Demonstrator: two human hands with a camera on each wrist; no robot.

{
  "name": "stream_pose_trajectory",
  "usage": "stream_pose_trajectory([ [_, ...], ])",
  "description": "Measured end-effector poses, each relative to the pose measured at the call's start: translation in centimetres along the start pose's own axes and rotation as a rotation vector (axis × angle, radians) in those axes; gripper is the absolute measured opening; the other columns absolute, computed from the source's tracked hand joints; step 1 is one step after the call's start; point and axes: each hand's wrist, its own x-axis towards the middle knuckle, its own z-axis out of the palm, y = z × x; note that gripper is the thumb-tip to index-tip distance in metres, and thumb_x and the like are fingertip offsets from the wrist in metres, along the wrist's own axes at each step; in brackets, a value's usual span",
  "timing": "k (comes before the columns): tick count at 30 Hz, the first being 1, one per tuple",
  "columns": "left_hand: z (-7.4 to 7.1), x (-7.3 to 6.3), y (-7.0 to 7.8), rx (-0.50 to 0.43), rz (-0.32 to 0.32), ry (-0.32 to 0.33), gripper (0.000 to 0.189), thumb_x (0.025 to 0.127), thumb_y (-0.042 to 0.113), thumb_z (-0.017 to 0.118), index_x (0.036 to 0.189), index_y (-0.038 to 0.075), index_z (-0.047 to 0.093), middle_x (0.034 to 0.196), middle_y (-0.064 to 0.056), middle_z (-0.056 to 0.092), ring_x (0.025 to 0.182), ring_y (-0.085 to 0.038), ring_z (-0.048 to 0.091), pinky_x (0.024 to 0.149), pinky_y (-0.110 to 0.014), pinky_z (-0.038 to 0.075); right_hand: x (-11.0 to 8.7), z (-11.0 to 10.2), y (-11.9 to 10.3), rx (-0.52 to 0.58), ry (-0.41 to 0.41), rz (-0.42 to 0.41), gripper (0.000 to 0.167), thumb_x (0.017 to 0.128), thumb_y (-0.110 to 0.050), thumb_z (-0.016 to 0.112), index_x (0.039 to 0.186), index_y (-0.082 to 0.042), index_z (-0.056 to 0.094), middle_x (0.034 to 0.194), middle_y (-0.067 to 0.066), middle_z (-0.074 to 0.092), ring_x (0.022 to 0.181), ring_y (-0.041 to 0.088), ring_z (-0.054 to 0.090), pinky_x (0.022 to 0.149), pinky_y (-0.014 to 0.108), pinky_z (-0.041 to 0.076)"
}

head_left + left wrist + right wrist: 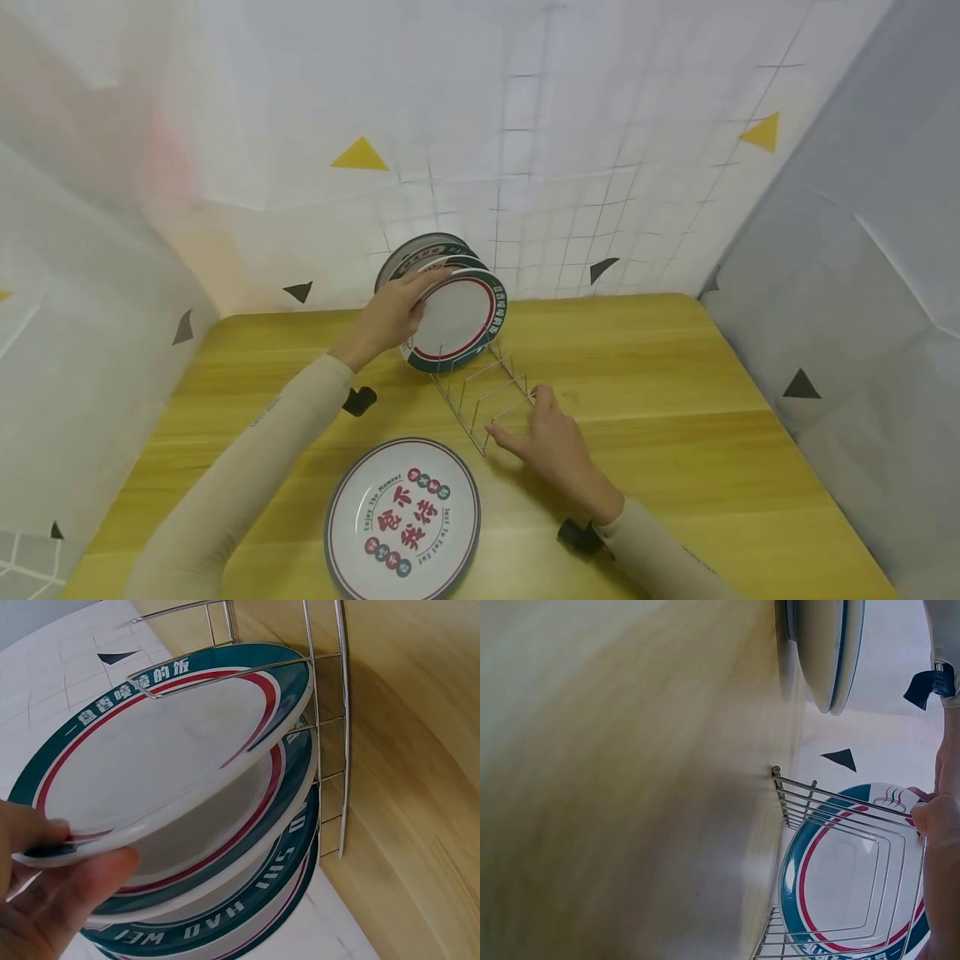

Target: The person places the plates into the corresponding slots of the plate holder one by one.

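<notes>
My left hand [386,321] pinches the rim of the front plate [150,757], thumb on one face and fingers on the other. This plate is white with a red ring and a green lettered border. It leans in a wire dish rack [480,396], its lower edge among the wires. Behind it, more green-rimmed plates [217,855] stand in the rack's far end, partly covered. My right hand [558,446] grips the rack's near end, thumb at the left wire and fingers at the right. In the right wrist view, rack wires [855,810] cross the plate's face.
A white plate [405,517] with a dark rim and red lettering lies face up at the table's front, left of my right hand; the right wrist view shows stacked plate edges [829,652]. White sheeting [480,125] walls the wooden table [660,400] at the back and sides.
</notes>
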Motion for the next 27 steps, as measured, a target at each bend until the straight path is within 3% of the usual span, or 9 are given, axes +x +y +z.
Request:
stream_pose_trajectory([
  [4, -0.6, 0.4, -0.3, -0.007, 0.027, -0.067, 0.067, 0.091, -0.009, 0.057, 0.15, 0.016, 0.039, 0.144, -0.013, 0.051, 0.056, -0.019, 0.046, 0.06, -0.031, 0.043, 0.1, 0.0, -0.1, 0.001, -0.003, 0.004, 0.092, 0.072, -0.07, 0.071, 0.125, -0.003, 0.037, 0.069, 0.006, 0.046, 0.051, 0.017, 0.043, 0.042, 0.028, 0.034],
  [8, -1.6, 1.7, -0.4, 0.027, 0.043, -0.23, 0.079, 0.09, -0.009, 0.059, 0.156, 0.019, 0.025, 0.153, -0.011, 0.041, 0.08, -0.027, 0.061, 0.071, -0.037, 0.051, 0.2, 0.0, -0.1, -0.007, -0.009, 0.013, 0.091, 0.072, -0.068, 0.072, 0.125, -0.002, 0.037, 0.07, 0.007, 0.046, 0.051, 0.018, 0.044, 0.042, 0.028, 0.035],
  [10, -2.0, 2.6, -0.2, 0.057, 0.019, -0.334, 0.083, 0.09, -0.008, 0.058, 0.157, 0.022, 0.02, 0.155, -0.009, 0.038, 0.095, -0.029, 0.062, 0.079, -0.038, 0.051, 0.2, 0.0, -0.1, -0.009, -0.013, 0.02, 0.091, 0.072, -0.067, 0.073, 0.125, -0.003, 0.037, 0.07, 0.007, 0.047, 0.051, 0.018, 0.044, 0.042, 0.028, 0.035],
  [12, -2.4, 3.5, 0.0, 0.075, -0.022, -0.425, 0.083, 0.091, -0.009, 0.056, 0.157, 0.025, 0.019, 0.155, -0.009, 0.038, 0.099, -0.029, 0.061, 0.08, -0.037, 0.051, 0.3, 0.1, -0.2, -0.01, -0.016, 0.025, 0.091, 0.072, -0.068, 0.073, 0.125, -0.003, 0.036, 0.07, 0.007, 0.047, 0.051, 0.018, 0.044, 0.042, 0.028, 0.035],
  [15, -2.6, 4.5, 0.6, 0.1, -0.071, -0.507, 0.082, 0.091, -0.01, 0.053, 0.157, 0.027, 0.021, 0.156, -0.008, 0.037, 0.104, -0.028, 0.06, 0.078, -0.035, 0.049, 0.3, 0.0, -0.1, -0.01, -0.011, 0.023, 0.091, 0.073, -0.068, 0.072, 0.125, -0.003, 0.036, 0.071, 0.007, 0.046, 0.05, 0.018, 0.044, 0.042, 0.028, 0.035],
  [20, -2.6, 4.8, 0.6, 0.133, -0.112, -0.517, 0.082, 0.092, -0.008, 0.053, 0.157, 0.03, 0.02, 0.156, -0.008, 0.036, 0.116, -0.03, 0.057, 0.078, -0.036, 0.049, 0.5, 0.1, -0.2, 0.001, 0.007, -0.001, 0.09, 0.073, -0.069, 0.071, 0.125, -0.003, 0.037, 0.071, 0.007, 0.047, 0.052, 0.018, 0.044, 0.043, 0.028, 0.036],
  [22, -2.6, 4.3, 0.6, 0.15, -0.127, -0.516, 0.081, 0.094, -0.003, 0.055, 0.157, 0.033, 0.017, 0.157, -0.012, 0.033, 0.111, -0.03, 0.06, 0.077, -0.037, 0.051, 0.5, 0.2, -0.3, 0.007, 0.008, -0.003, 0.09, 0.073, -0.069, 0.071, 0.124, -0.003, 0.037, 0.071, 0.007, 0.047, 0.052, 0.018, 0.044, 0.043, 0.028, 0.036],
  [24, -2.8, 3.0, 0.7, 0.172, -0.112, -0.461, 0.077, 0.095, 0.005, 0.059, 0.157, 0.032, 0.02, 0.151, -0.016, 0.04, 0.104, -0.03, 0.062, 0.077, -0.038, 0.053, 0.5, 0.4, -0.4, 0.012, -0.003, -0.001, 0.09, 0.073, -0.068, 0.072, 0.123, -0.003, 0.037, 0.072, 0.007, 0.047, 0.051, 0.018, 0.044, 0.042, 0.028, 0.036],
  [27, -3.9, 0.1, 1.8, 0.142, -0.083, -0.338, 0.068, 0.095, 0.013, 0.064, 0.154, 0.024, 0.032, 0.139, -0.018, 0.048, 0.088, -0.027, 0.064, 0.073, -0.037, 0.055, 0.4, 0.7, -0.5, 0.012, -0.014, 0.003, 0.089, 0.072, -0.068, 0.072, 0.123, -0.004, 0.037, 0.071, 0.007, 0.047, 0.05, 0.018, 0.044, 0.042, 0.028, 0.036],
])
